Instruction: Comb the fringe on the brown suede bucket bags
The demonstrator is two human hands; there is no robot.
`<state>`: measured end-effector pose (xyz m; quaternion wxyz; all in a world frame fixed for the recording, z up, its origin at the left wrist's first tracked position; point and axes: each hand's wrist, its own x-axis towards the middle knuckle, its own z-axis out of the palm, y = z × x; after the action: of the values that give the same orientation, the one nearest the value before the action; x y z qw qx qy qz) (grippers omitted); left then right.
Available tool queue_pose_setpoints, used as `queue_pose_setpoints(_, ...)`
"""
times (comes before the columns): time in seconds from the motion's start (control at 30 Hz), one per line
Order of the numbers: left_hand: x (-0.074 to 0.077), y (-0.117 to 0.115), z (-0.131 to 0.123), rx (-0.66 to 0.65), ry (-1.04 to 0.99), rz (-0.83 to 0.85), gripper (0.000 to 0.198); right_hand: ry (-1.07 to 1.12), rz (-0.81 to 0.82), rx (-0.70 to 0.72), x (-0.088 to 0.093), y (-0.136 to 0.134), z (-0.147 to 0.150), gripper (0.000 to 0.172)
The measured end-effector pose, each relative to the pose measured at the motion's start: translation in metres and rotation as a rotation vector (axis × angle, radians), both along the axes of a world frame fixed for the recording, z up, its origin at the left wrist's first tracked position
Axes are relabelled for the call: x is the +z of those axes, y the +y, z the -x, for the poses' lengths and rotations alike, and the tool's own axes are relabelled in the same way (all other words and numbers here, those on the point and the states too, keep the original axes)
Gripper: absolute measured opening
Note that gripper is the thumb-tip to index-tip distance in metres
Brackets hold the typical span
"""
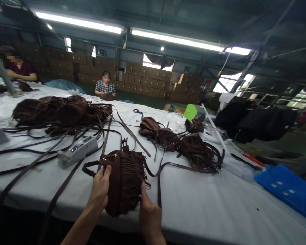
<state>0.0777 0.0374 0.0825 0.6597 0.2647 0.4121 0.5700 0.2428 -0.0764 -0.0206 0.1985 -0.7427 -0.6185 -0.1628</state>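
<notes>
A dark brown fringed bag (126,180) is held up over the table's front edge, its fringe on the right side. My left hand (102,185) grips its left side, the thumb lying on the brown fabric below brass eyelets. On the bag's right lower edge, by the fringe tips, my right hand (149,212) is closed with the thumb up; its other fingers are mostly hidden. A black buckle (125,144) and a short loop handle (89,168) stick out from the bag. Long brown straps trail around it.
On the white-covered table (206,204) lie a grey tape dispenser (79,151), a heap of brown bags (63,112) at left and more fringed bags (193,149) at right. A blue plastic piece (288,190) is at the right edge. Two people sit across the table.
</notes>
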Motion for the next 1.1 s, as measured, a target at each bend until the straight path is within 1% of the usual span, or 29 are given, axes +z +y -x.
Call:
queue_pose_setpoints(0.03, 0.004, 0.002, 0.005, 0.029, 0.003, 0.003, 0.015, 0.034, 0.081, -0.132, -0.003, -0.005, -0.019, 0.057)
queue_pose_setpoints(0.07, 0.007, 0.004, 0.009, 0.052, 0.009, 0.001, 0.015, 0.08, 0.123, -0.242, -0.001, -0.012, -0.034, 0.052)
queue_pose_setpoints(0.1, 0.01, 0.006, 0.011, 0.065, 0.012, 0.001, 0.015, 0.129, 0.123, -0.311, 0.005, -0.019, -0.043, 0.048)
queue_pose_setpoints(0.13, 0.011, 0.008, 0.011, 0.066, 0.009, 0.009, 0.014, 0.179, 0.077, -0.336, 0.014, -0.025, -0.045, 0.045)
queue_pose_setpoints(0.17, 0.011, 0.009, 0.008, 0.058, -0.002, 0.023, 0.014, 0.222, -0.004, -0.311, 0.025, -0.03, -0.04, 0.045)
queue_pose_setpoints(0.2, 0.01, 0.008, 0.003, 0.047, -0.018, 0.04, 0.013, 0.246, -0.101, -0.225, 0.036, -0.034, -0.028, 0.046)
queue_pose_setpoints(0.23, 0.008, 0.007, -0.003, 0.033, -0.035, 0.056, 0.013, 0.244, -0.188, -0.077, 0.046, -0.035, -0.012, 0.048)
queue_pose_setpoints(0.27, 0.006, 0.005, -0.009, 0.014, -0.053, 0.071, 0.013, 0.21, -0.255, 0.11, 0.053, -0.034, 0.006, 0.05)
queue_pose_setpoints(0.3, 0.004, 0.003, -0.014, -0.007, -0.07, 0.084, 0.013, 0.151, -0.289, 0.297, 0.056, -0.031, 0.023, 0.053)
queue_pose_setpoints(0.33, 0.002, 0.001, -0.018, -0.029, -0.082, 0.094, 0.014, 0.08, -0.294, 0.449, 0.054, -0.027, 0.036, 0.055)
queue_pose_setpoints(0.37, 0.001, 0.0, -0.02, -0.051, -0.09, 0.1, 0.015, 0.014, -0.277, 0.537, 0.048, -0.022, 0.044, 0.057)
queue_pose_setpoints(0.4, 0.0, -0.001, -0.02, -0.066, -0.095, 0.105, 0.016, -0.032, -0.252, 0.54, 0.039, -0.018, 0.045, 0.058)
queue_pose_setpoints(0.43, 0.001, -0.001, -0.017, -0.069, -0.097, 0.108, 0.017, -0.053, -0.22, 0.459, 0.027, -0.016, 0.039, 0.058)
queue_pose_setpoints(0.47, 0.002, -0.001, -0.013, -0.056, -0.092, 0.107, 0.018, -0.049, -0.175, 0.328, 0.015, -0.015, 0.027, 0.057)
queue_pose_setpoints(0.53, 0.006, 0.002, -0.001, 0.005, -0.073, 0.091, 0.02, 0.019, -0.046, 0.044, -0.006, -0.018, -0.007, 0.055)
queue_pose_setpoints(0.6, 0.013, 0.005, 0.012, 0.036, -0.05, 0.065, 0.02, 0.149, 0.079, -0.134, -0.016, -0.026, -0.041, 0.05)
queue_pose_setpoints(0.63, 0.017, 0.005, 0.017, -0.002, -0.042, 0.048, 0.02, 0.23, 0.106, -0.194, -0.014, -0.031, -0.055, 0.048)
queue_pose_setpoints(0.67, 0.021, 0.006, 0.022, -0.09, -0.036, 0.035, 0.02, 0.315, 0.102, -0.241, -0.009, -0.036, -0.064, 0.046)
queue_pose_setpoints(0.73, 0.031, 0.008, 0.026, -0.381, -0.023, 0.017, 0.022, 0.476, 0.043, -0.305, 0.009, -0.041, -0.074, 0.05)
queue_pose_setpoints(0.77, 0.037, 0.011, 0.026, -0.529, 0.001, -0.001, 0.025, 0.546, 0.011, -0.308, 0.02, -0.041, -0.074, 0.053)
queue_pose_setpoints(0.8, 0.042, 0.016, 0.024, -0.648, 0.044, -0.035, 0.028, 0.6, -0.013, -0.29, 0.03, -0.039, -0.073, 0.054)
queue_pose_setpoints(0.83, 0.046, 0.022, 0.021, -0.724, 0.115, -0.092, 0.029, 0.638, -0.033, -0.257, 0.038, -0.035, -0.07, 0.054)
queue_pose_setpoints(0.87, 0.05, 0.031, 0.015, -0.749, 0.213, -0.168, 0.029, 0.658, -0.049, -0.22, 0.043, -0.028, -0.066, 0.053)
queue_pose_setpoints(0.9, 0.052, 0.041, 0.008, -0.728, 0.329, -0.261, 0.029, 0.66, -0.057, -0.187, 0.043, -0.021, -0.062, 0.053)
queue_pose_setpoints(0.93, 0.053, 0.053, 0.001, -0.681, 0.451, -0.352, 0.027, 0.645, -0.048, -0.159, 0.04, -0.013, -0.056, 0.053)
queue_pose_setpoints(0.97, 0.051, 0.065, -0.006, -0.604, 0.547, -0.423, 0.025, 0.62, -0.021, -0.133, 0.033, -0.004, -0.051, 0.053)
queue_pose_setpoints(1.0, 0.047, 0.076, -0.011, -0.497, 0.592, -0.462, 0.025, 0.594, 0.016, -0.107, 0.023, 0.003, -0.045, 0.054)
queue_pose_setpoints(1.03, 0.041, 0.086, -0.015, -0.417, 0.607, -0.467, 0.025, 0.57, 0.057, -0.084, 0.011, 0.01, -0.04, 0.055)
queue_pose_setpoints(1.1, 0.022, 0.098, -0.011, -0.263, 0.599, -0.428, 0.029, 0.536, 0.118, -0.054, -0.012, 0.018, -0.032, 0.057)
